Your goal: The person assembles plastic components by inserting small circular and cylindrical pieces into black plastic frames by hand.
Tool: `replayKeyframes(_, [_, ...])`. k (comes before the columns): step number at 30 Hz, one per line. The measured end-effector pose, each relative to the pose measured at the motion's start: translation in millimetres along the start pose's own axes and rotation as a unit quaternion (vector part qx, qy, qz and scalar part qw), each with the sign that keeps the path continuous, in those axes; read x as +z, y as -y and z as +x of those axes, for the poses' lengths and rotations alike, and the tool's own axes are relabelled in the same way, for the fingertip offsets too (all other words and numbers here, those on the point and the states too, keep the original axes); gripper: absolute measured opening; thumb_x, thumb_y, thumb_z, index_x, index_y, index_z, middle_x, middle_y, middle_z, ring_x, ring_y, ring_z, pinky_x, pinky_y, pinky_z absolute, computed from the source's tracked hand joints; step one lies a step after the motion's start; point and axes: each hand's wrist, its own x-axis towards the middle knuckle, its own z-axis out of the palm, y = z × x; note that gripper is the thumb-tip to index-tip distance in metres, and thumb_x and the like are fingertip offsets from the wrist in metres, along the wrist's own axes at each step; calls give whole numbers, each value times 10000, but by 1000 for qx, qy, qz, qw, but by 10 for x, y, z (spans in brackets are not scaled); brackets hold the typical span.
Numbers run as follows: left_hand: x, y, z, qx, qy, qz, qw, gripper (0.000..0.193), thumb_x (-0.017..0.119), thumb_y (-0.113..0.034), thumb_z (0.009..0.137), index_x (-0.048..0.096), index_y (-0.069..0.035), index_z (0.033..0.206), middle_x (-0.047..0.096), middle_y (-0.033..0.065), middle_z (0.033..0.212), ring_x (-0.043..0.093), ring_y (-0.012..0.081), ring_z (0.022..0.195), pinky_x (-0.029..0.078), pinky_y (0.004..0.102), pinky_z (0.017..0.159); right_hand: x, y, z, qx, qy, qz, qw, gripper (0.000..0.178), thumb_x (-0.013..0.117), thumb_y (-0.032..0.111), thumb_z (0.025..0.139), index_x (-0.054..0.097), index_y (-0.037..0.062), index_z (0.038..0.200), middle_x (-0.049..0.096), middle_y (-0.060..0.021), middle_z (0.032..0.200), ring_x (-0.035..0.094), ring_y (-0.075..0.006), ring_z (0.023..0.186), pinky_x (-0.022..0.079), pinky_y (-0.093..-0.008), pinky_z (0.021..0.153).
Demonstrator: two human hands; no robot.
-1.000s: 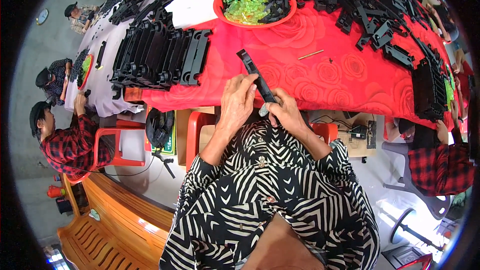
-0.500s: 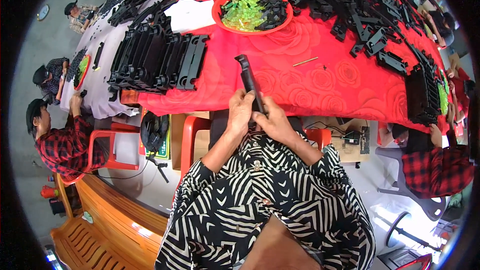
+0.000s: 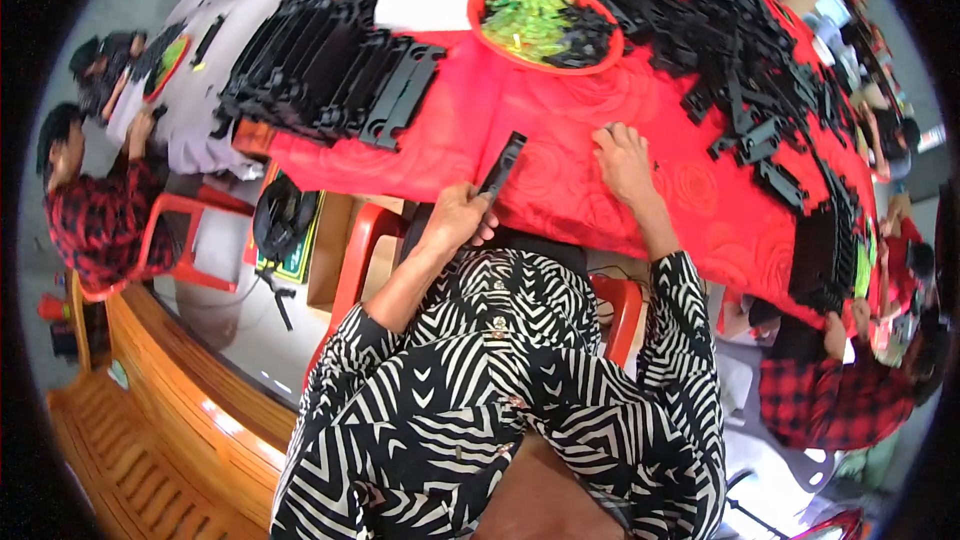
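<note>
My left hand (image 3: pixel 460 216) is closed round the lower end of a long, narrow black plastic part (image 3: pixel 505 162), which tilts up and to the right over the table's near edge. Out on the red tablecloth (image 3: pixel 560 190), my right hand (image 3: pixel 627 162) reaches forward, apart from that part. Its fingers are bent and drawn together at the cloth; whatever they pinch is hidden. Beyond it stands a round red tray (image 3: pixel 612 65) with translucent yellow-green pieces (image 3: pixel 525 25) and small black pieces (image 3: pixel 582 37).
Long black parts stand in a row (image 3: pixel 330 80) at the left, beside a white sheet (image 3: pixel 422 0). A large heap of black parts (image 3: pixel 690 30) covers the far right. Red chairs and a wooden bench (image 3: pixel 190 380) stand nearby. Other people sit at both sides.
My right hand has left the black part and stretched forward right onto the cloth, where a thin tan stick lay. My left hand keeps the part, now tilted right. The view has turned.
</note>
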Motion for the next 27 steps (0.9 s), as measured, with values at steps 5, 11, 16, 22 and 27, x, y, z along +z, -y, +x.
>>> replayKeyframes(5, [-84, 100, 2, -45, -7, 2, 999, 237, 470, -176, 868, 529, 35, 778, 600, 88, 645, 537, 115, 470, 413, 229, 390, 152, -10, -37, -23, 29, -14, 999, 193, 578, 149, 735, 514, 84, 906, 483, -113, 892, 475, -283, 851, 381, -408, 717])
replayKeyframes(11, [30, 188, 8, -85, -5, -18, 996, 254, 496, -182, 857, 554, 33, 735, 608, 102, 631, 535, 118, 426, 406, 235, 364, 129, -61, 1, 29, -120, 122, 985, 137, 537, 84, 798, 485, 14, 904, 533, -138, 869, 532, -286, 800, 431, -404, 685])
replayKeyframes(16, [17, 289, 45, -81, -13, -11, 997, 252, 506, -201, 857, 551, 14, 732, 598, 89, 611, 523, 108, 424, 389, 227, 359, -228, 567, 414, 256, -182, 786, 532, 72, 489, 106, 817, 532, 50, 821, 569, -101, 796, 445, -116, 488, 389, -250, 465])
replayKeyframes(22, [57, 314, 98, -72, -18, 8, 997, 254, 509, -221, 857, 538, -6, 725, 585, 76, 593, 501, 100, 417, 378, 226, 357, -251, 1382, 591, 281, -158, 852, 413, 174, 394, 176, 875, 530, 68, 871, 405, -12, 510, 299, -82, 334, 232, -236, 312])
replayKeyframes(27, [64, 334, 117, -54, -16, 2, 998, 271, 512, -246, 856, 526, -19, 709, 544, 47, 551, 455, 102, 396, 360, 240, 353, -19, 1680, 548, 304, -153, 778, 528, 196, 354, 49, 828, 515, 49, 939, 391, -1, 516, 338, -87, 349, 283, -235, 310])
